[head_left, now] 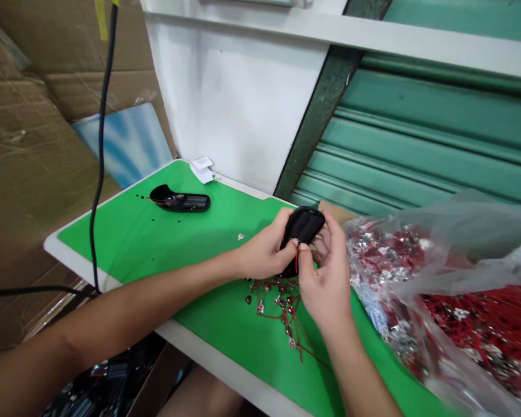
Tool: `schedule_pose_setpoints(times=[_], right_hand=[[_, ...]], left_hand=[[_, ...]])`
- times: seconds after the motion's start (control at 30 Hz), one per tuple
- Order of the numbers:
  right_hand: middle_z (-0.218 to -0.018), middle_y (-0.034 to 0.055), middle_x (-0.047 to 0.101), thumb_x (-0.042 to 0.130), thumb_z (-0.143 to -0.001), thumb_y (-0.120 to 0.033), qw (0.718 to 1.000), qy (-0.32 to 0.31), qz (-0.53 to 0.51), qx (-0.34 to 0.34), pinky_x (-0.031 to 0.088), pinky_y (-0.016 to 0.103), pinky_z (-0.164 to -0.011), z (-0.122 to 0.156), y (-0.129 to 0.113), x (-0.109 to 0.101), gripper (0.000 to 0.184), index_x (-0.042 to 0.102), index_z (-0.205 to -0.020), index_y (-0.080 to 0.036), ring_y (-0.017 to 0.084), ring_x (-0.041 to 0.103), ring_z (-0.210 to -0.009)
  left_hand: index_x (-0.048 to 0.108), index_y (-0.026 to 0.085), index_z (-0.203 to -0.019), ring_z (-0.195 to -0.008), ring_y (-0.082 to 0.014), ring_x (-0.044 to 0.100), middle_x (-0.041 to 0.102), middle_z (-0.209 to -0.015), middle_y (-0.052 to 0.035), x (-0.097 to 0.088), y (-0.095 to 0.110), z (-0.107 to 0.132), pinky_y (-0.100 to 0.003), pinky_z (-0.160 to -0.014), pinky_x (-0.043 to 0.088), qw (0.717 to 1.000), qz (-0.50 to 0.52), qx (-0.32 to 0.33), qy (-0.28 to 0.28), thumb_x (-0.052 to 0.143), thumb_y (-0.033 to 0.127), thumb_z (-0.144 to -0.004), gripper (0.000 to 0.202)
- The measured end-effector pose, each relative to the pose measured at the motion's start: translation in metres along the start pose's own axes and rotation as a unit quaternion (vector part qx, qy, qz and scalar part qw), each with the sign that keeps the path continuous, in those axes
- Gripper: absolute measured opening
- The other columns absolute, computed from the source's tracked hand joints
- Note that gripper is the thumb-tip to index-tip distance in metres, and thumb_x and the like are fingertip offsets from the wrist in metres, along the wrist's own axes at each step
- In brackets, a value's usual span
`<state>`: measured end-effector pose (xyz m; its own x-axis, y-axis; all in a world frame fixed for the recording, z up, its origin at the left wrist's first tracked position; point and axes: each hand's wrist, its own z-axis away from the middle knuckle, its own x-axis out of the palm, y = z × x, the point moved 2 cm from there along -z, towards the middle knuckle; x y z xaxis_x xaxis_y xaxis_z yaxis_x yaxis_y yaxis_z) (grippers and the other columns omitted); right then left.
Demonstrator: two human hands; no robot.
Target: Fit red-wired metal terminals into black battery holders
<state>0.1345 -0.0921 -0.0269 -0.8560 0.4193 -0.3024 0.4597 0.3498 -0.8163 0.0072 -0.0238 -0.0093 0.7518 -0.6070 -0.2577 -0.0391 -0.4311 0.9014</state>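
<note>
Between my two hands is a black plastic housing [306, 225], raised over the green tabletop. My left hand [271, 246] grips its left side, thumb on the front. The fingers of my right hand [327, 269] curl round its right edge, and that thumb meets the left thumb at a short red wire [297, 260]. Below the hands lies a loose cluster of red wires with small metal contacts [286, 307]. Farther left on the table rests another black housing [184, 201] with a red wire in it. What lies inside the held housing's lower part is hidden by my thumbs.
Clear plastic bags [417, 278] full of red-wired metal parts stand at the right. A single metal contact [241, 237] and tiny black bits lie on the green table [130, 249]. A black cable [102, 127] hangs at the left, before cardboard [39, 145]. Black parts fill a box [156, 376] below.
</note>
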Motion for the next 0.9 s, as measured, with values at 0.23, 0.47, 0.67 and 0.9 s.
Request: schedule_pose_setpoints(times=[0.23, 0.47, 0.67, 0.9], right_hand=[[-0.155, 0.0136, 0.054, 0.056, -0.103, -0.029, 0.998, 0.002, -0.052, 0.021, 0.046, 0.05, -0.121, -0.003, -0.002, 0.0, 0.057, 0.04, -0.158, -0.027, 0.026, 0.058, -0.141], [-0.155, 0.0068, 0.056, 0.064, -0.101, -0.03, 0.994, -0.053, -0.093, 0.02, 0.048, 0.045, -0.119, -0.012, -0.004, -0.015, 0.061, 0.045, -0.158, -0.037, 0.022, 0.064, -0.133], [-0.15, 0.0069, 0.061, 0.059, -0.104, -0.031, 0.995, -0.056, -0.076, 0.014, 0.046, 0.047, -0.121, -0.011, -0.006, -0.016, 0.061, 0.043, -0.162, -0.037, 0.022, 0.064, -0.133], [-0.144, 0.0097, 0.065, 0.061, -0.103, -0.03, 0.994, -0.043, -0.088, 0.04, 0.05, 0.044, -0.118, -0.01, -0.005, -0.015, 0.061, 0.045, -0.162, -0.03, 0.021, 0.068, -0.127]], left_hand=[[0.036, 0.014, -0.13, -0.108, -0.0199, 0.058, 0.058, -0.119, -0.0126, 0.004, 0.003, 0.003, -0.037, -0.101, 0.052, 0.999, -0.017, -0.01, 0.029, 0.047, 0.025, -0.093, 0.04], [0.041, 0.016, -0.128, -0.119, -0.0224, 0.05, 0.051, -0.122, -0.0096, -0.007, 0.003, -0.005, -0.043, -0.114, 0.044, 0.993, 0.097, -0.057, -0.036, 0.048, 0.031, -0.089, 0.043], [0.041, 0.017, -0.135, -0.121, -0.0233, 0.053, 0.056, -0.126, -0.01, -0.005, -0.002, -0.007, -0.043, -0.116, 0.042, 0.974, 0.211, -0.076, -0.031, 0.062, 0.041, -0.086, 0.058], [0.038, 0.016, -0.14, -0.121, -0.0228, 0.055, 0.055, -0.131, -0.0128, -0.002, -0.007, -0.006, -0.043, -0.113, 0.047, 0.982, 0.172, -0.064, -0.045, 0.063, 0.044, -0.091, 0.062]])
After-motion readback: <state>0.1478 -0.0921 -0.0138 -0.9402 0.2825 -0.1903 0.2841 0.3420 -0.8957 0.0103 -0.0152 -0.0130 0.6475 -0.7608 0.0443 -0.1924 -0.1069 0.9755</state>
